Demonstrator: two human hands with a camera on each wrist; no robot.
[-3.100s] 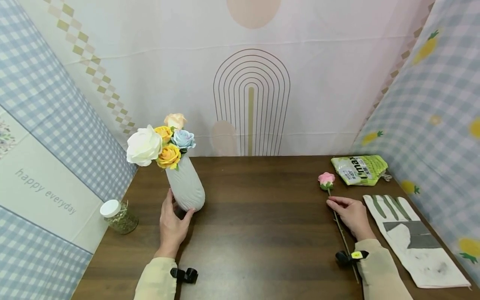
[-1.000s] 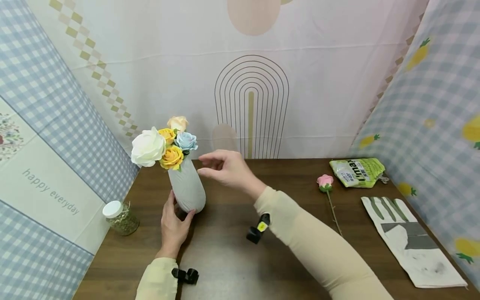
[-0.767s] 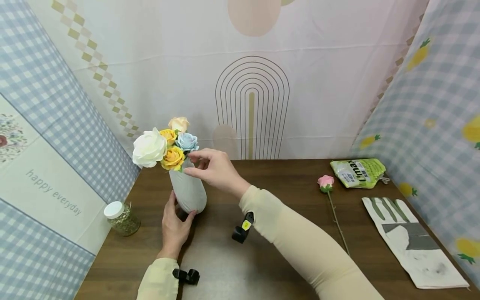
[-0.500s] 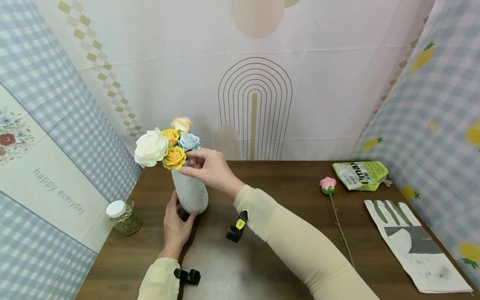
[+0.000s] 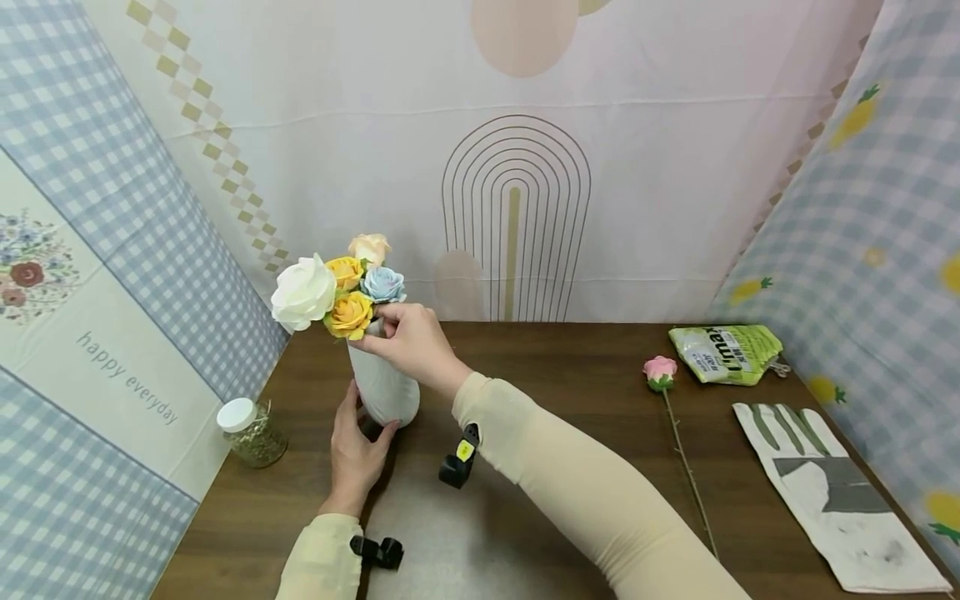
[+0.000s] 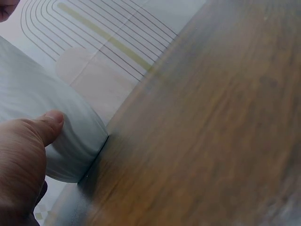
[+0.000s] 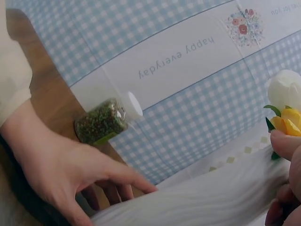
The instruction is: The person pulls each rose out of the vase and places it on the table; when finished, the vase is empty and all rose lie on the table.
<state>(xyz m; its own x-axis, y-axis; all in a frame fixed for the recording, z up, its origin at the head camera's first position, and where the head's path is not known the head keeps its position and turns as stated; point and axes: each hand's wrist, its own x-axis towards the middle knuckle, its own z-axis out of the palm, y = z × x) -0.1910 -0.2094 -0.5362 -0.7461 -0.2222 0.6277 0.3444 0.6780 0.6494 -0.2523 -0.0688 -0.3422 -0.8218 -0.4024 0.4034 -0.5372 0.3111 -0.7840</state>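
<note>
A pale grey, ribbed vase (image 5: 384,390) stands on the table, leaning left in the head view. In it are a white rose (image 5: 303,293), two yellow roses (image 5: 349,315), a peach rose (image 5: 369,249) and a blue rose (image 5: 383,285), all artificial-looking. My left hand (image 5: 356,458) grips the vase low down, thumb on its near side. Up at the neck, my right hand (image 5: 415,340) curls its fingers and thumb round the vase just under the yellow and blue blooms. Its thumb (image 7: 285,145) meets the lower yellow rose in the right wrist view; the stems are hidden.
A pink rose (image 5: 660,372) with a long stem lies at the right. Beyond it are a green-and-white packet (image 5: 726,354) and a white work glove (image 5: 840,500). A white-lidded jar (image 5: 257,440) of dried green bits sits left of the vase. Printed cloths hang around the table.
My right hand has left the pink rose's stem and crossed left to the vase's neck, closing in below the blooms. My left hand keeps its hold on the vase. The head view has shifted slightly.
</note>
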